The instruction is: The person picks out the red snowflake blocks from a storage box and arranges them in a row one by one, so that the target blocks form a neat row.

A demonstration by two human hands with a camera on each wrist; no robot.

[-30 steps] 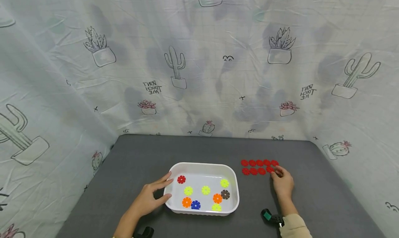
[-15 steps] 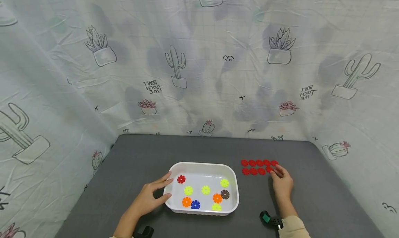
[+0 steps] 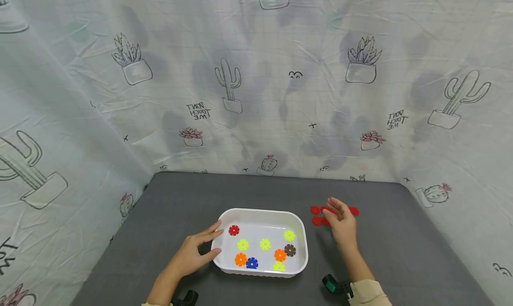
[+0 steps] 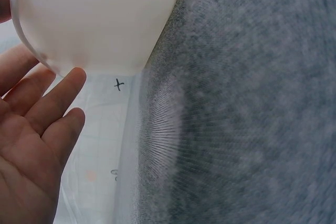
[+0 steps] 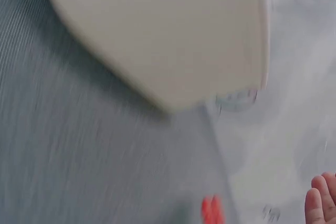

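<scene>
tray (image 3: 303, 241): white, holding discs, one red (image 3: 234, 230), three yellow-green, two orange, one blue (image 3: 251, 263), one brown (image 3: 290, 250) | discs right of tray (image 3: 316, 215): all red | table (image 3: 401, 252): dark grey | backdrop (image 3: 280, 119) behind tray: pale grey-white, outlined cacti, pink-topped succulents | sleeve (image 3: 370, 293) right of tray: beige

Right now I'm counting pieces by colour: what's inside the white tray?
White tray: one red disc, four yellow-green, two orange, one blue, one brown. Its near wall could hide something; I can't tell.
</scene>
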